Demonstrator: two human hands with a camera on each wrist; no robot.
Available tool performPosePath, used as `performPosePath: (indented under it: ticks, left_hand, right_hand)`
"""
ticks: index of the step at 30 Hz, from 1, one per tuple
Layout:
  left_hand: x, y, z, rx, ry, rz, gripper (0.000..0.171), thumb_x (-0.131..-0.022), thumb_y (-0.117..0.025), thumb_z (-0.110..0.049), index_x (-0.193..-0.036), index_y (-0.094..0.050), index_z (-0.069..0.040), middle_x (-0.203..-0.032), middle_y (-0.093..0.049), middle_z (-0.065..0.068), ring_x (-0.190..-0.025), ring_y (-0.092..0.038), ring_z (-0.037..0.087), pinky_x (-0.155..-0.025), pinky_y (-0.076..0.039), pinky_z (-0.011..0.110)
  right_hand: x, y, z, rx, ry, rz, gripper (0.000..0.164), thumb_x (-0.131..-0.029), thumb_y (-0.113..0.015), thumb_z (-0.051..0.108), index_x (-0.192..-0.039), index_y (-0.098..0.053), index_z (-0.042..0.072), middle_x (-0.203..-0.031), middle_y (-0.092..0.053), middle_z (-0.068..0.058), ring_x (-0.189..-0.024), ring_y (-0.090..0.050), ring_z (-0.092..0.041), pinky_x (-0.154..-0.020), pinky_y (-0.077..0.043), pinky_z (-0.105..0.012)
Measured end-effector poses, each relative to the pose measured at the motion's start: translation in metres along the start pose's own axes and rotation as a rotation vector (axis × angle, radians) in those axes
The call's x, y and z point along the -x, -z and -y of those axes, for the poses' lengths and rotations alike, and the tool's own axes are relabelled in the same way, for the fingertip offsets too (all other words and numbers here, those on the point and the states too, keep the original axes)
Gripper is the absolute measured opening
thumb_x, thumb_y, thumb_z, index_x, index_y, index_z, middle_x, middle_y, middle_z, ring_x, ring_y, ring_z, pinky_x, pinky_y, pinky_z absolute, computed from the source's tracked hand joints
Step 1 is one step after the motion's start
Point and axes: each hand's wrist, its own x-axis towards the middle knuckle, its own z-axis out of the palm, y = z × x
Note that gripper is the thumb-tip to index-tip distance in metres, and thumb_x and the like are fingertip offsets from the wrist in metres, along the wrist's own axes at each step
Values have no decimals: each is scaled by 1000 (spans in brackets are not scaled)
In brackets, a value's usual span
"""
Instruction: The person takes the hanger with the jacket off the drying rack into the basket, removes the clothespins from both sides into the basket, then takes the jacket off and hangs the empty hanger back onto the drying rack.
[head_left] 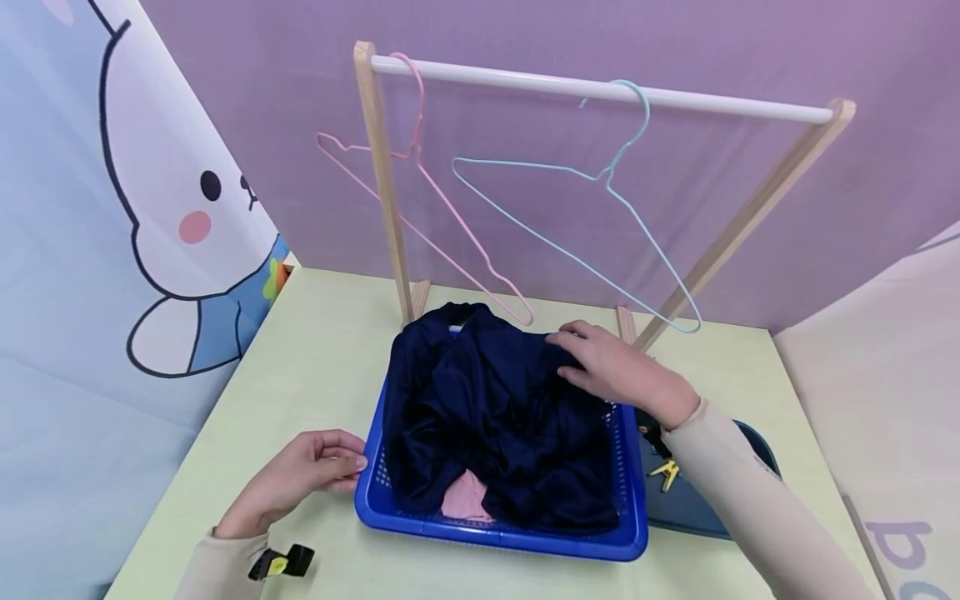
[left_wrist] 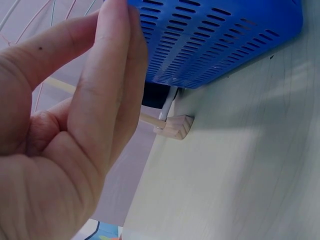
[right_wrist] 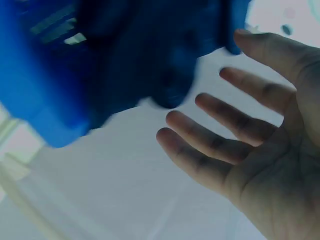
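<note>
A blue plastic basket (head_left: 510, 542) with slotted walls sits on the table and holds a heap of dark navy clothing (head_left: 495, 408). Some pink cloth (head_left: 465, 497) shows from under the navy fabric at the front. My left hand (head_left: 318, 467) pinches the basket's left rim between thumb and fingers; the left wrist view has the basket's slotted side (left_wrist: 200, 45) close by the fingertips. Over the back right of the heap hovers my right hand (head_left: 611, 362), fingers spread and slightly bent. In the right wrist view, nothing lies in the right palm (right_wrist: 280, 165).
Behind the basket stands a wooden rack with a white rail (head_left: 517, 79). A pink hanger (head_left: 450, 196) and a light blue hanger (head_left: 555, 242) hang from it. Right of the basket, partly under the right forearm, lies a dark tray (head_left: 697, 508) with a yellow clip (head_left: 666, 473).
</note>
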Motion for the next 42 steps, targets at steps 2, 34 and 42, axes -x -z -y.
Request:
performPosePath:
  ticks: [2, 34, 42]
  left_hand:
    - [0, 0, 0, 0, -2, -3, 32, -97, -67, -9, -115, -57, 15, -100, -70, 17, -90, -71, 25, -84, -56, 47]
    - [0, 1, 1, -1, 7, 1, 30, -97, -67, -9, -115, -58, 14, -99, -71, 17, -88, -71, 24, -83, -57, 46]
    - [-1, 2, 2, -5, 2, 5, 29, -97, -66, -8, -114, -58, 14, -99, -71, 16, -87, -71, 24, -83, -57, 46]
  right_hand:
    - [-1, -3, -12, -22, -76, 32, 49, -94, -71, 11, -136, -53, -5, -128, -55, -27, -114, -58, -40, -94, -51, -50]
    - [-1, -2, 30, -201, 158, -354, 36, -79, -63, -14, -105, -75, 8, -103, -69, -3, -88, -64, -16, -69, -52, -31]
    - [3, -19, 88, -237, 354, -175, 36, -80, -69, -13, -109, -75, 7, -111, -65, -5, -101, -64, -16, -84, -55, -24]
